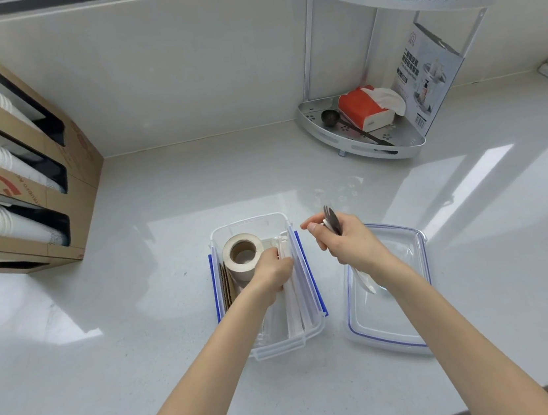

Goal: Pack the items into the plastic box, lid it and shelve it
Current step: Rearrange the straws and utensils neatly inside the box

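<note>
While the plastic box sits open on the counter holding a tape roll and white packets, the left hand pinches those packets; the right hand grips cutlery above the lid beside it

Bright daylight glares in streaks off the glossy countertop, soft shadows, wide-angle bending at the edges.

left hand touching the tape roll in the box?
Touching. In the head view the left hand sits inside the plastic box, its fingers pressed against the right side of the tape roll, with no gap visible between them.
</note>
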Demonstrator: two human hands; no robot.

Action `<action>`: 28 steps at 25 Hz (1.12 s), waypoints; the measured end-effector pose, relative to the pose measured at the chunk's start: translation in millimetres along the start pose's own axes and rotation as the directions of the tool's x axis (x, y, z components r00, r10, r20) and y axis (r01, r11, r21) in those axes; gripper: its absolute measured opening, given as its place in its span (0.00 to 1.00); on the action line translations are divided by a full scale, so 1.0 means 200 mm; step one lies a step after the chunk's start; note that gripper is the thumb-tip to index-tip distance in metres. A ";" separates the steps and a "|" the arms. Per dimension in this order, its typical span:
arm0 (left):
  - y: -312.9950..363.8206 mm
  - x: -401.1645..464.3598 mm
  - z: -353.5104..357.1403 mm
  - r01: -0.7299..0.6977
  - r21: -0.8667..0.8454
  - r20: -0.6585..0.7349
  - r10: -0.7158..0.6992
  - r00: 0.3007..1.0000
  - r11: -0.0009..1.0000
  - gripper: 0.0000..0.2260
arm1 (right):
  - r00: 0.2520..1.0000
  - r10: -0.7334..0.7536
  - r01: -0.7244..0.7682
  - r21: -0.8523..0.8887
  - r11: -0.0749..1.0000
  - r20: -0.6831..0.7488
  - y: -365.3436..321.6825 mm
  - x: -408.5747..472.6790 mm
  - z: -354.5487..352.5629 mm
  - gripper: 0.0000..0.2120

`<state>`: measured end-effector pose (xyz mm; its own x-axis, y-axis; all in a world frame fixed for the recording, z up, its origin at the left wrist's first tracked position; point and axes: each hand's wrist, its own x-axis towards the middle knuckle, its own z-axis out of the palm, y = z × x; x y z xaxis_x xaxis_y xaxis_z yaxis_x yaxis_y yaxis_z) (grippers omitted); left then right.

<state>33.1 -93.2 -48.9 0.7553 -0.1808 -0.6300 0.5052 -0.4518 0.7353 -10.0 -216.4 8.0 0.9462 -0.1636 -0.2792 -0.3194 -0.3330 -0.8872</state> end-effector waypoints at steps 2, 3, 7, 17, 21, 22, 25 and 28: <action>0.01 -0.01 0.00 0.029 0.033 0.044 -0.030 0.999 0.999 0.10 | 1.000 0.013 -0.013 0.017 1.000 -0.003 0.00 0.01 0.00 0.07; 0.02 -0.02 0.00 0.054 0.028 0.052 -0.056 0.997 0.998 0.12 | 1.000 0.018 -0.017 0.020 1.000 0.000 0.01 0.01 0.01 0.06; 0.07 -0.04 -0.02 0.143 -0.101 0.096 -0.133 0.986 0.985 0.14 | 1.000 0.030 -0.030 0.014 0.999 0.009 0.02 0.01 0.01 0.08; 0.06 -0.02 0.00 0.183 -0.313 0.165 -0.137 0.977 0.932 0.22 | 0.997 0.064 -0.069 0.097 0.993 0.053 0.01 -0.01 0.02 0.07; 0.04 -0.02 -0.02 0.143 -0.354 0.178 -0.084 0.980 0.924 0.20 | 0.987 0.090 -0.126 0.305 0.944 0.130 0.01 -0.01 0.02 0.05; 0.05 -0.03 -0.02 0.126 -0.338 0.161 -0.075 0.984 0.933 0.21 | 0.986 0.086 -0.133 0.372 0.919 0.141 0.00 -0.01 0.01 0.05; 0.06 -0.07 -0.04 0.050 -0.266 0.134 -0.014 0.991 0.963 0.25 | 0.986 0.083 -0.141 0.473 0.869 0.142 0.01 0.01 0.01 0.08; 0.06 -0.14 -0.09 -0.071 -0.143 0.103 0.086 0.991 0.987 0.21 | 0.985 0.097 -0.162 0.578 0.800 0.142 0.00 0.03 0.02 0.10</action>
<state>25.0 -77.7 -17.9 0.7491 -0.3077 -0.5866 0.5048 -0.3082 0.8063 -4.6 -213.5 5.9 0.9086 -0.0618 -0.4131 -0.3784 0.2968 -0.8767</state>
